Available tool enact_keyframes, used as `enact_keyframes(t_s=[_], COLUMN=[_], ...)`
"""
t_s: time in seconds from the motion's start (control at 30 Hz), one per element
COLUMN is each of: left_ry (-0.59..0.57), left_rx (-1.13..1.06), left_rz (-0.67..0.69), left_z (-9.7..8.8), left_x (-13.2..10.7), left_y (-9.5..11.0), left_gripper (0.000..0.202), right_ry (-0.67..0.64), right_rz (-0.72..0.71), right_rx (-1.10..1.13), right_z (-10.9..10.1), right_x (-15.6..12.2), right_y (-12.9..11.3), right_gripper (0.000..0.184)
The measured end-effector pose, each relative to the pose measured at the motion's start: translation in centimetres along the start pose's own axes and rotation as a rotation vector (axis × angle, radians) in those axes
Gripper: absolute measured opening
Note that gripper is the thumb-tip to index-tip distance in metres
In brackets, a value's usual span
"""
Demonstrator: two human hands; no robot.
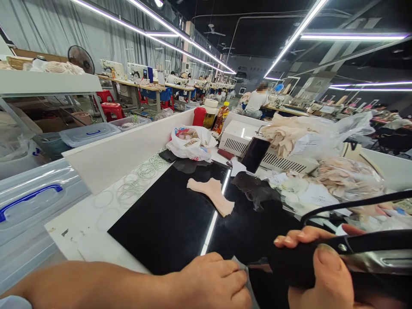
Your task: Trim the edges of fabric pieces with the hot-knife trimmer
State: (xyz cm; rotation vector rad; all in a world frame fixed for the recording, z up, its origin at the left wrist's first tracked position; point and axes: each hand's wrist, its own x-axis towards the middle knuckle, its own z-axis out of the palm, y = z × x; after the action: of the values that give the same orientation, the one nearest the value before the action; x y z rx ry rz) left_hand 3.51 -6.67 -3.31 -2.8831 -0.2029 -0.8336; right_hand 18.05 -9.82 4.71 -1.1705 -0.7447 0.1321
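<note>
My left hand (pixel 222 283) is low in the middle, fingers curled down at the edge of a thin greyish translucent sheet (pixel 249 281); its fingertips are hidden. At the lower right my right hand (pixel 331 270) is wrapped round a black tool (pixel 309 262) with a silver metal part. The tool's kind is unclear, and its far end runs out of view. Beyond both hands a small stack of pale pink cut fabric pieces (pixel 212 193) lies on a glossy black board (pixel 167 210). Dark translucent film (pixel 254 189) rests on the board to the right of the stack.
A black cord (pixel 354 204) arches above my right hand. Behind the board stand a white vented machine (pixel 238 135), a phone (pixel 255 154) and a white plastic bag (pixel 193 143). Bagged fabric pieces (pixel 349 176) crowd the right. A white panel (pixel 128 150) borders the left.
</note>
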Motion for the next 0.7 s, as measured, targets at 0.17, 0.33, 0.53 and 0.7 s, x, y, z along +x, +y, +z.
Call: enact_keyframes(t_s=[0.17, 0.33, 0.53, 0.7], left_ry=[-0.002, 0.013, 0.004, -0.023], left_rx=[0.029, 0.042, 0.042, 0.037], left_rz=[0.023, 0.018, 0.023, 0.021], left_z=[0.2, 0.6, 0.8, 0.8], left_x=[0.0, -0.2, -0.2, -0.2], left_y=[-0.1, 0.0, -0.1, -0.1], left_gripper=[0.02, 0.021, 0.021, 0.021], right_ry=[0.069, 0.074, 0.08, 0.065], right_rz=[0.139, 0.158, 0.186, 0.196], right_rx=[0.149, 0.181, 0.193, 0.215], right_z=[1.3, 1.7, 1.9, 2.1], right_x=[-0.2, -0.5, 0.0, 0.2], right_y=[-1.0, -0.9, -1.1, -1.2], right_gripper=[0.054, 0.055, 0.056, 0.054])
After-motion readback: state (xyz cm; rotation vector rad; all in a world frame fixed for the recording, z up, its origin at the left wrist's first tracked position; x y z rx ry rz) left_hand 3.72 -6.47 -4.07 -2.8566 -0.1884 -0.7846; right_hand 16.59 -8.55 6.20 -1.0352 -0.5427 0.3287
